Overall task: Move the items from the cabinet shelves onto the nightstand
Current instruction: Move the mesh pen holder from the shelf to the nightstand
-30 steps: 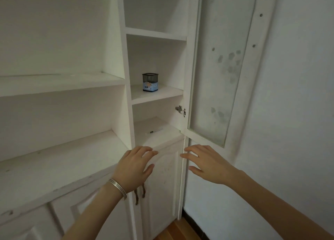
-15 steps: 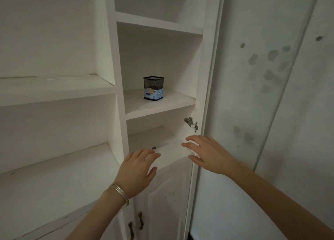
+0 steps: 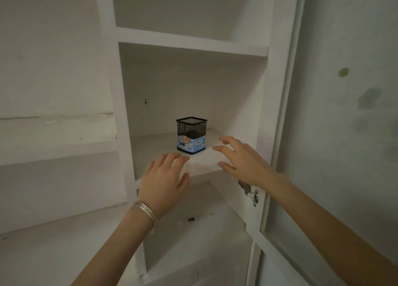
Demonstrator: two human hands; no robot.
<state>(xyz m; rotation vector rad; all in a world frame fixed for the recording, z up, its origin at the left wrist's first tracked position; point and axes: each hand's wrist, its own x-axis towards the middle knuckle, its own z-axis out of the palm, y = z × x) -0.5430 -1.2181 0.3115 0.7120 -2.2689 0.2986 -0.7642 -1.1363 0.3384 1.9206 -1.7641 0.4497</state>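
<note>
Silver bangles (image 3: 148,215): three thin rings around the left wrist.
Left hand (image 3: 163,178): palm down, fingers loosely spread, holding nothing. Its fingertips are at the front edge of the shelf (image 3: 204,159); whether they touch it cannot be told.
Right hand (image 3: 241,161): also wide and holding nothing, fingers splayed and slightly bent over the right front part of the shelf. It is just beside the cup (image 3: 191,135) and apart from it.
Cup: a square black mesh cup with a pale blue label round its lower half. It stands upright near the middle of the shelf, just beyond both hands and between them. Something dark lies inside, too dim to make out.
Shelf: white, in the narrow right bay of the cabinet.
Pen (image 3: 200,218): a white pen with a dark cap, lying flat on the lower shelf (image 3: 215,242), below the left hand.
Hinge (image 3: 249,191): metal, on the bay's right post, under the right forearm.
Door (image 3: 323,135): open to the right, its pane blotched with dark marks.
</note>
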